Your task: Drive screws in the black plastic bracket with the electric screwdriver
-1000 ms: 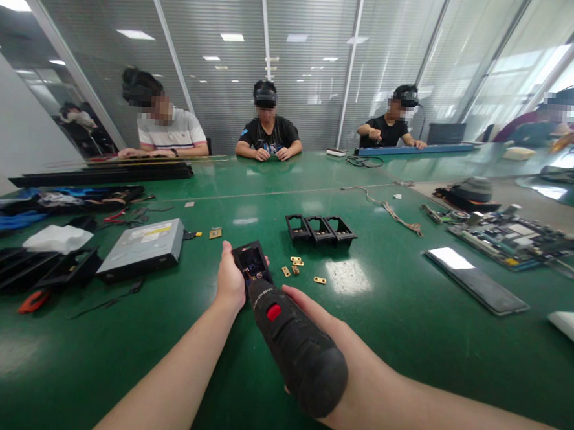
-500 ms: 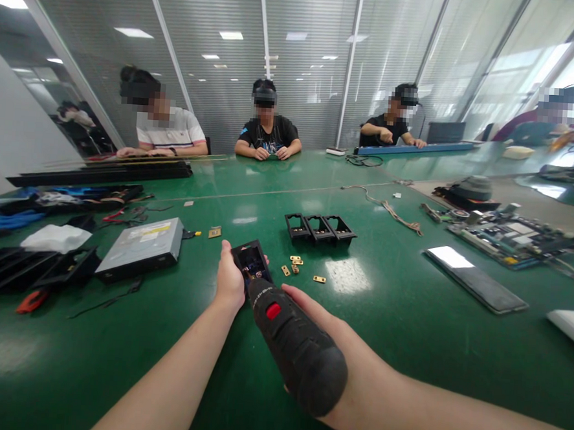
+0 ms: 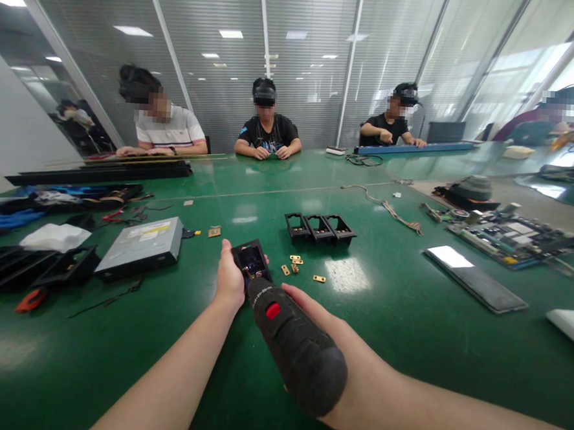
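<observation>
My left hand point(image 3: 231, 278) is closed around a small black plastic housing point(image 3: 251, 255), its open side tilted toward me. Brass-coloured parts show inside it. In my right hand point(image 3: 326, 328) is a black cordless drill point(image 3: 294, 345) with a red switch on top. Its nose points into the housing, and the very tip is hard to make out. Just beyond lie several small brass plates point(image 3: 297, 262) on the green table. Behind them stands a row of three black housings point(image 3: 320, 229) with brass pieces inside.
An optical drive point(image 3: 141, 248) and black trays point(image 3: 35, 264) lie on the left of the green table point(image 3: 170, 370). To the right are a flat dark panel point(image 3: 475, 280) and a circuit board point(image 3: 514, 235). Several people sit along the far side.
Almost nothing differs. Both hands, the drill and the housing stay in place; the view shifts very slightly, and the person at far left has moved their head a little.
</observation>
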